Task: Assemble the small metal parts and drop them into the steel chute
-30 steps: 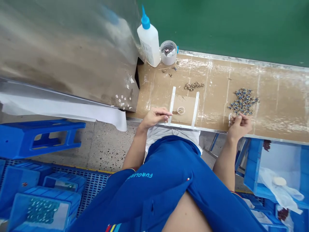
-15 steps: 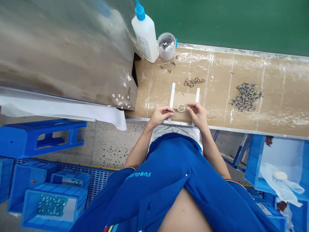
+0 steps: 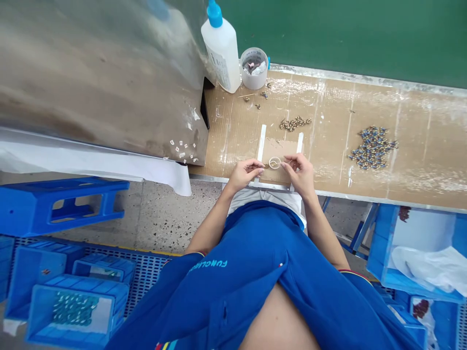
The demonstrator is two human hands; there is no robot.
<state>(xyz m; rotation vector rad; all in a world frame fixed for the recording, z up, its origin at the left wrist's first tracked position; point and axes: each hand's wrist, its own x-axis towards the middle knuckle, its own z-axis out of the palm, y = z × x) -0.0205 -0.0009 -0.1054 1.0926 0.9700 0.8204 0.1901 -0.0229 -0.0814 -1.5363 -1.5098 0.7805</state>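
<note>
Two hands: left hand (image 3: 245, 175), right hand (image 3: 297, 174). One clear ring (image 3: 275, 163), one glue bottle (image 3: 221, 53), one plastic cup (image 3: 254, 68). Two white tape strips (image 3: 261, 141), one blue plastic stool (image 3: 62, 206).

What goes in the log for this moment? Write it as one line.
Left hand: fingertips at small clear ring | Right hand: fingertips at ring | Surface: cardboard-covered bench | Nearby: white squeeze bottle, loose blue-and-brass parts
</note>
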